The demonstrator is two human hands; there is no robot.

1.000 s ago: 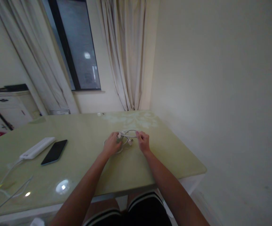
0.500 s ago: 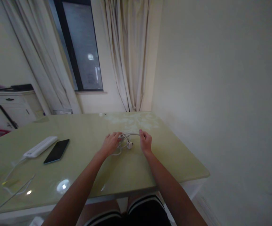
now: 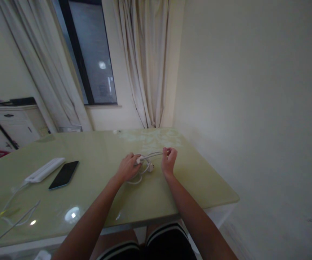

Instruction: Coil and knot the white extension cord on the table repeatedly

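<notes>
A white cable (image 3: 150,155) runs between my two hands above the table. My left hand (image 3: 128,167) is closed around a white block-like end of the cable, its exact kind partly hidden by the fingers. With its fingers pinched, my right hand (image 3: 169,159) grips the cable to the right, where a loop of it reaches the fingertips. Below, between the hands, a white plug (image 3: 150,167) with metal pins rests at the table. Loose coils of the same cable curve under my left hand.
On the glossy green table (image 3: 199,180), a white power strip (image 3: 45,169) and a dark phone (image 3: 64,175) lie at the left. Another white cable (image 3: 12,225) trails over the near left edge. A wall (image 3: 253,108) stands along the right side.
My right hand has shifted slightly right, drawing the cable with it. In my left hand, the white block end now shows more plainly, and the cable between the hands appears doubled.
</notes>
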